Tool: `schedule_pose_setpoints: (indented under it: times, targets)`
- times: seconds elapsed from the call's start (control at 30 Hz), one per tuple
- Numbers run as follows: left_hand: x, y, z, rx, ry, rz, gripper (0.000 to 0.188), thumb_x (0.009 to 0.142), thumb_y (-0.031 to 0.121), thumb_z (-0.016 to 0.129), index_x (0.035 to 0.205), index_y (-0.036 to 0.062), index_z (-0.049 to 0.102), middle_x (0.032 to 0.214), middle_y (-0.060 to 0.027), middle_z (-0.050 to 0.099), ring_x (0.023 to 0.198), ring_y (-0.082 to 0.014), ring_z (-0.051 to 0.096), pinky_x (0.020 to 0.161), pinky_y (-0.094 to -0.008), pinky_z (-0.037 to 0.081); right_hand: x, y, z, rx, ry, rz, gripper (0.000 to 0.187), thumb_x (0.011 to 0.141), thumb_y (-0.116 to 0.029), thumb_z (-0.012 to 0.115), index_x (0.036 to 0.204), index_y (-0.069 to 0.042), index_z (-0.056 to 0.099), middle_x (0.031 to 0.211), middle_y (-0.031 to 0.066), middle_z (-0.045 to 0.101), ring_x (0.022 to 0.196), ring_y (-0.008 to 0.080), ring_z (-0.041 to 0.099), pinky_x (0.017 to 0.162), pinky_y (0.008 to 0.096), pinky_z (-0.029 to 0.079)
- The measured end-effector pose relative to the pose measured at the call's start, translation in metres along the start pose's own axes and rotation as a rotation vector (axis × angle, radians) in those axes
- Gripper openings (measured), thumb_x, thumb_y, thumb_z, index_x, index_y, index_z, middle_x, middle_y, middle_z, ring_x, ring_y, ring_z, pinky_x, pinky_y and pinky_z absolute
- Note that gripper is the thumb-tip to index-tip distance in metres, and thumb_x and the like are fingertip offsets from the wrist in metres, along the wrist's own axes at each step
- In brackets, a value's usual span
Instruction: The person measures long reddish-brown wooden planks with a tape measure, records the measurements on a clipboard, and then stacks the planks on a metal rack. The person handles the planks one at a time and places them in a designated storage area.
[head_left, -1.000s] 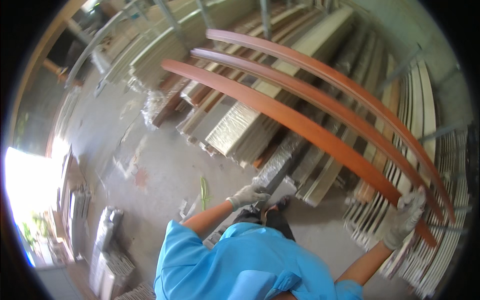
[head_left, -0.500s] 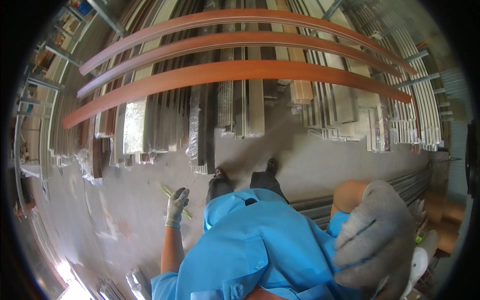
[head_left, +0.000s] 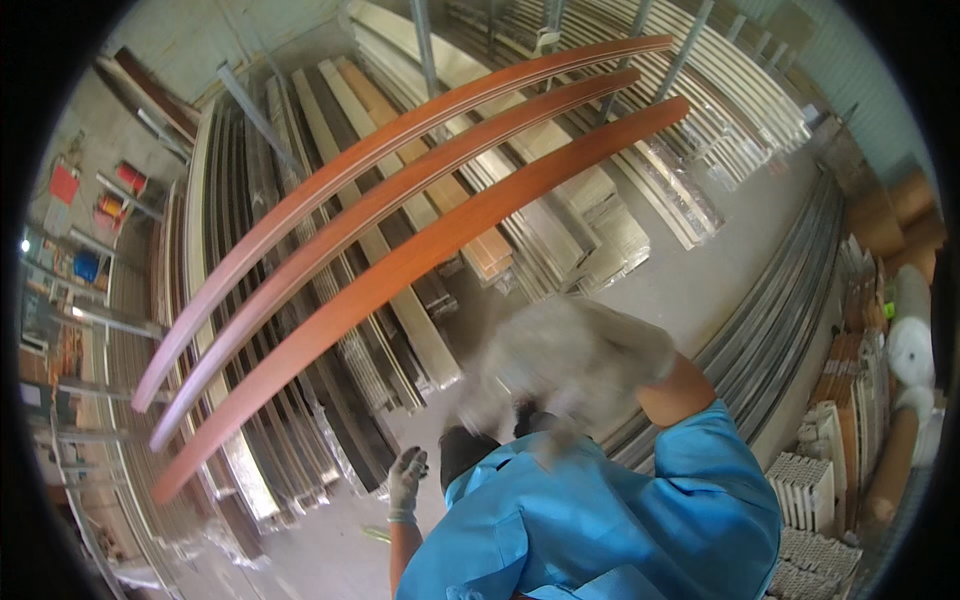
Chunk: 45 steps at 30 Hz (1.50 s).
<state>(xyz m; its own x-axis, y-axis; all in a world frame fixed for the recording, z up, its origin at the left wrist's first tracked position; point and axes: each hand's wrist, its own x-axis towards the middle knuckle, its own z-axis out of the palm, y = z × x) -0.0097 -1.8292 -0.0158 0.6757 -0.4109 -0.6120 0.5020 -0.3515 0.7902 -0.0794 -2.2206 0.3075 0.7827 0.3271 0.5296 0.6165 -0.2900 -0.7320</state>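
Observation:
My right hand, in a grey glove, is raised in front of my blue shirt and smeared by motion. Its fingers are too blurred to read. My left hand, in a pale glove with dark fingertips, hangs low at my left side, fingers loosely bent and nothing seen in them. By its wrist shows a bit of yellow-green strip. Beyond both hands, three long reddish-brown profiles lie side by side across the racks: a near one, a middle one and a far one. Neither hand touches them.
Stacked long profiles, some wrapped in plastic, jut toward my feet. Metal rack posts stand among them. Dark grey bars lie on the floor at right, beside bundled pale profiles and wrapped rolls.
The view has turned, so the reddish-brown profiles now slant up to the right. My right hand has moved from the lower right to in front of my body. The left hand stays low.

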Motion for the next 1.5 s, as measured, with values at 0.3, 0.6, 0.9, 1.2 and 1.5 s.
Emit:
schedule_pose_setpoints:
  times: [0.3,0.6,0.9,1.2,1.5]
  targets:
    - [0.038,0.001,-0.057,0.056,0.097,-0.02,0.038,0.096,0.014,0.07,0.127,-0.0069,0.06,0.1,-0.0074,0.07,0.088,-0.0113,0.066,0.073,-0.0232,0.051,0.041,0.162,-0.015,-0.52,-0.081,0.664,0.044,0.082,-0.045,0.074,0.11,-0.01,0.072,0.1,0.0114,0.073,0.096,0.0299,0.069,0.084,0.0444,0.053]
    - [0.057,0.061,-0.072,0.108,0.402,0.022,0.057,0.092,0.035,0.074,0.13,-0.0062,0.061,0.121,-0.0184,0.07,0.111,-0.022,0.067,0.096,-0.0331,0.051,0.137,0.308,-0.054,-0.695,-0.302,0.639,0.049,0.081,-0.044,0.077,0.121,-0.018,0.066,0.113,0.0113,0.072,0.108,0.0327,0.066,0.093,0.0461,0.051]
    - [0.086,0.158,0.016,-0.28,0.64,0.025,0.052,0.094,0.022,0.073,0.135,-0.0062,0.058,0.123,-0.0134,0.068,0.112,-0.0181,0.063,0.097,-0.0302,0.049,0.277,0.519,-0.1,-0.859,-0.528,0.498,0.093,0.071,-0.038,0.087,0.15,-0.016,0.043,0.145,0.0154,0.053,0.134,0.0357,0.05,0.114,0.0444,0.041]
    - [0.125,0.208,0.067,-0.254,0.811,-0.045,0.046,0.091,0.013,0.075,0.132,-0.004,0.061,0.12,-0.0141,0.07,0.113,-0.0198,0.065,0.098,-0.0338,0.051,0.335,0.625,-0.102,-0.739,-0.766,0.6,0.112,0.064,-0.031,0.092,0.157,-0.016,0.031,0.146,0.0189,0.053,0.133,0.037,0.052,0.113,0.0433,0.041]
    - [0.169,0.252,0.06,-0.619,0.844,0.122,0.046,0.093,0.019,0.072,0.13,-0.0059,0.061,0.114,-0.0142,0.07,0.101,-0.0208,0.068,0.09,-0.0345,0.054,0.339,0.662,-0.116,-0.598,-0.748,0.557,0.112,0.061,-0.028,0.091,0.155,-0.004,0.035,0.147,0.0258,0.05,0.138,0.0359,0.048,0.116,0.0387,0.037]
